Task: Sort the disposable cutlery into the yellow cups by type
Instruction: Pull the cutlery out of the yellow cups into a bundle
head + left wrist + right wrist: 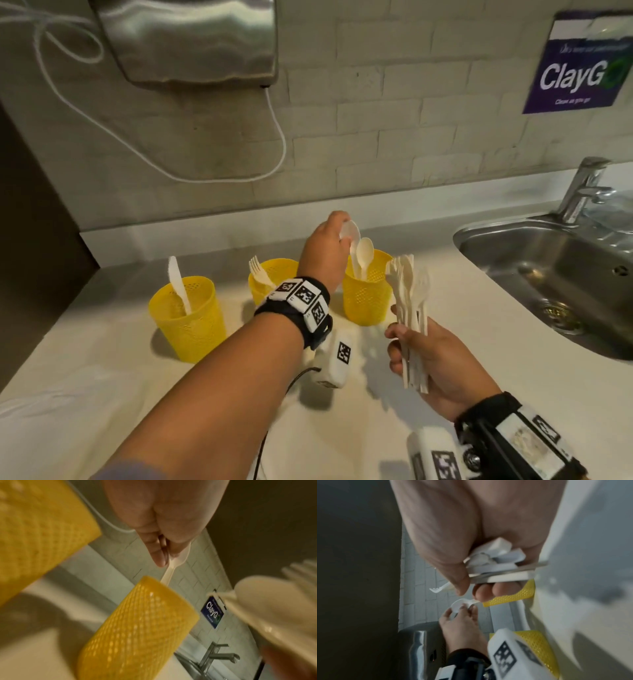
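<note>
Spoon in hand: a white spoon [350, 233] is pinched by its bowl end, its handle pointed down into the right cup [367, 294], where one spoon [363, 255] is already stood upright.
Left hand: the left hand [325, 248] is held over the right cup; in the left wrist view the fingertips [158, 555] are seen closed on the spoon just above the cup's rim.
Handling: the spoon is judged light, thin and fairly stiff, with a smooth surface that may slip. A light pinch at the bowl or neck is thought enough, so that the handle can be dropped in first.
Bundle: a bundle of mixed cutlery [411, 308] is clasped by its handles in the right hand [435, 363], fingers curled round them, heads fanned upward just beside the right cup. A loose grasp could let pieces slide out.
Other cups: a fork [258, 272] is leaned in the middle cup [270, 281]; a knife [178, 284] is stood in the left cup [186, 318]. All three cups are set in a row on the counter [102, 394].
Surroundings: a sink [548, 274] with a tap [582, 188] is seen to the right; a metal dispenser [188, 41] and a purple sign [579, 65] are fixed to the tiled wall.
Progress: sorting is judged early, most pieces not yet placed.
</note>
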The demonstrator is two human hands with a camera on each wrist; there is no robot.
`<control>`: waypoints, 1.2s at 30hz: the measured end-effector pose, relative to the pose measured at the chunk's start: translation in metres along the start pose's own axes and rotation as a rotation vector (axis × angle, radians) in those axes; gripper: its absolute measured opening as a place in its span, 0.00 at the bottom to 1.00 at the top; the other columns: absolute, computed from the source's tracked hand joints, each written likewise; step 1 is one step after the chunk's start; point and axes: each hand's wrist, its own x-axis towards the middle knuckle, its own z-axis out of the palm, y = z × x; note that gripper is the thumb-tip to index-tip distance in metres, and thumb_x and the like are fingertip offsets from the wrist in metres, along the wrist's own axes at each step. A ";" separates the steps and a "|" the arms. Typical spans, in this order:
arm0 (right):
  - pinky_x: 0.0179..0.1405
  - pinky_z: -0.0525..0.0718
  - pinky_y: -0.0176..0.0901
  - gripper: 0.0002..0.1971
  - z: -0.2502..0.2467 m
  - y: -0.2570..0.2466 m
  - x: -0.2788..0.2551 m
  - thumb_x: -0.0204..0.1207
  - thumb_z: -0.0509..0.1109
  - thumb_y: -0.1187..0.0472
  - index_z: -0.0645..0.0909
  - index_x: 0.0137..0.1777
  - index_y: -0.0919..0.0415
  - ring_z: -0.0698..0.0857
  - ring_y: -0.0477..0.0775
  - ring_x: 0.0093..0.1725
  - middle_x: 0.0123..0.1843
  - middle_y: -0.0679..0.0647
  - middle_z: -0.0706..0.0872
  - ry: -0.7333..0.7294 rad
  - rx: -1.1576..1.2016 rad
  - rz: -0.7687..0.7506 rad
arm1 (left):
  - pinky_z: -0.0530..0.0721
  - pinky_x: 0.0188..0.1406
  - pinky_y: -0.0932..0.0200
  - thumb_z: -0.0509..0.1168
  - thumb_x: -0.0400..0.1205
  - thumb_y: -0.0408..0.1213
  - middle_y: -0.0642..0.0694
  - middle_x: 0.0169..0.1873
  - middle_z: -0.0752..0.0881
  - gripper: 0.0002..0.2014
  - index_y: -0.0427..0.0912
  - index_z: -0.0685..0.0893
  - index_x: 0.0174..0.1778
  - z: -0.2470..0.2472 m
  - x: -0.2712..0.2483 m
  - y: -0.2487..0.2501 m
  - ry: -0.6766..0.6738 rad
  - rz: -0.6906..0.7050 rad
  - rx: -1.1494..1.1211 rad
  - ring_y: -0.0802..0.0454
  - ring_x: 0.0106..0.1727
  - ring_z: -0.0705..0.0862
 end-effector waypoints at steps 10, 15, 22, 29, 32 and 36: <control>0.26 0.80 0.41 0.15 0.018 0.002 0.010 0.76 0.66 0.72 0.77 0.58 0.57 0.79 0.52 0.30 0.37 0.55 0.83 -0.066 -0.118 -0.028 | 0.78 0.44 0.61 0.66 0.80 0.40 0.49 0.41 0.85 0.04 0.47 0.86 0.45 -0.038 -0.052 0.005 -0.038 -0.239 -0.406 0.53 0.41 0.81; 0.25 0.77 0.37 0.12 0.054 0.011 0.017 0.76 0.69 0.68 0.82 0.57 0.55 0.81 0.48 0.29 0.37 0.55 0.86 -0.158 -0.233 -0.056 | 0.72 0.28 0.64 0.71 0.76 0.34 0.55 0.31 0.86 0.03 0.47 0.87 0.42 -0.046 -0.102 -0.009 -0.461 -0.424 -0.632 0.59 0.30 0.77; 0.32 0.79 0.40 0.15 0.081 0.033 0.025 0.76 0.66 0.73 0.81 0.59 0.56 0.83 0.50 0.35 0.41 0.57 0.88 -0.195 -0.273 -0.019 | 0.71 0.24 0.66 0.63 0.81 0.31 0.44 0.33 0.83 0.07 0.42 0.86 0.42 -0.064 -0.113 -0.033 -0.257 -0.596 -0.696 0.54 0.31 0.76; 0.33 0.81 0.44 0.16 0.097 0.047 0.028 0.72 0.67 0.75 0.84 0.53 0.56 0.81 0.52 0.33 0.34 0.54 0.88 -0.143 -0.440 0.002 | 0.79 0.29 0.62 0.72 0.74 0.36 0.44 0.36 0.87 0.09 0.42 0.85 0.49 -0.064 -0.127 -0.040 -0.075 -0.574 -0.616 0.54 0.30 0.81; 0.37 0.82 0.43 0.16 0.099 0.048 0.026 0.73 0.67 0.72 0.83 0.54 0.51 0.81 0.48 0.34 0.35 0.51 0.88 -0.170 -0.444 0.031 | 0.78 0.29 0.61 0.74 0.73 0.37 0.45 0.38 0.88 0.12 0.44 0.84 0.51 -0.063 -0.127 -0.043 -0.032 -0.551 -0.586 0.56 0.30 0.81; 0.37 0.79 0.42 0.13 0.097 0.049 0.021 0.80 0.62 0.69 0.82 0.56 0.53 0.80 0.46 0.35 0.36 0.49 0.86 -0.220 -0.306 0.093 | 0.81 0.30 0.64 0.70 0.76 0.32 0.43 0.37 0.88 0.09 0.42 0.84 0.52 -0.065 -0.124 -0.041 -0.045 -0.578 -0.652 0.57 0.28 0.83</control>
